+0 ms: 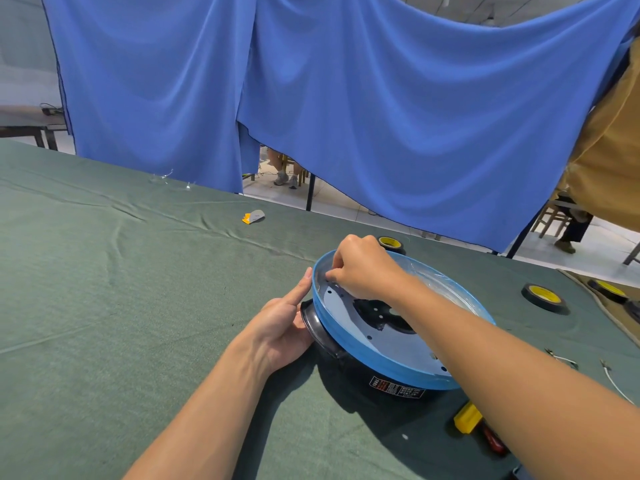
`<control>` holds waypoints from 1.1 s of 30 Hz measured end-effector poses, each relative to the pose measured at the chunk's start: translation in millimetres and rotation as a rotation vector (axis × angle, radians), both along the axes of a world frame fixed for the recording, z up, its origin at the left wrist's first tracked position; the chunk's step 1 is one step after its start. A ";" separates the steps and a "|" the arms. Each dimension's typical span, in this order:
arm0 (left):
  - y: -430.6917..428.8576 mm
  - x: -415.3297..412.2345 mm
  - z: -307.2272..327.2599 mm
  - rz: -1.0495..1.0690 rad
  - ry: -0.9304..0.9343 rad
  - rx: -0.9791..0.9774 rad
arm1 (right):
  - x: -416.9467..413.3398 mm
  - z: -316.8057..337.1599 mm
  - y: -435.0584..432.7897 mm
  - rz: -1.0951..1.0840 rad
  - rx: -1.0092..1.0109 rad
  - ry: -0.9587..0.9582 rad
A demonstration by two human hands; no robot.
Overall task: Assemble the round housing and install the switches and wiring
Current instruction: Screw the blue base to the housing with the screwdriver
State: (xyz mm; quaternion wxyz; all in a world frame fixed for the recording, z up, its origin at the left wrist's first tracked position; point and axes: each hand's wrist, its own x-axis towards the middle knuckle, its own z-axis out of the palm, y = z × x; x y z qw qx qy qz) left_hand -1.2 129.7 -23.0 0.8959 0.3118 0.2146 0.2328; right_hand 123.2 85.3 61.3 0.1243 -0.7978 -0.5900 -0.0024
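- I watch from far away, through the camera on the person's head.
- The round housing (pixel 381 363) sits on the green cloth (pixel 138 289), just in front of the person and a bit to the right.
- It has a blue rim on top, and a black base (pixel 398 389) with a label under it.
- A grey plate (pixel 391 344) with little holes lies inside the rim. A black hole (pixel 381 311) shows in its middle.
- The left hand (pixel 284 323) rests against the side of the housing. Its fingers are straight, and one finger points up along the blue rim. The palm is by the black handle (pixel 317 323). I think it keeps the housing from sliding.
- The right hand (pixel 360 268) reaches into the housing at the far edge. Its fingers are curled and pinched together, right by the little holes.
- I think it pinches a small bit, maybe a screw. The bit is hidden, so I cannot tell what it is.
- So the rim, base and plate look put together. I think the plate is being fixed down now.
- I see no switches in the housing yet. Loose wires (pixel 613 379) lie on the cloth to the right, so the wiring looks not yet done.
- A yellow tool (pixel 467 417) lies near the housing, and tape rolls (pixel 545 297) sit further right.
- Most of the job looks left to do.
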 end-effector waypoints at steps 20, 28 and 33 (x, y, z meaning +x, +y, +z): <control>-0.8 -1.6 2.0 0.009 -0.001 -0.016 | -2.0 0.8 10.1 0.098 -0.076 -0.185; -1.2 -0.7 2.3 0.012 -0.009 -0.032 | 2.8 5.1 6.4 0.195 -0.100 -0.105; -0.9 -0.5 1.2 -0.007 -0.024 -0.022 | -0.4 0.3 10.1 0.146 -0.067 -0.114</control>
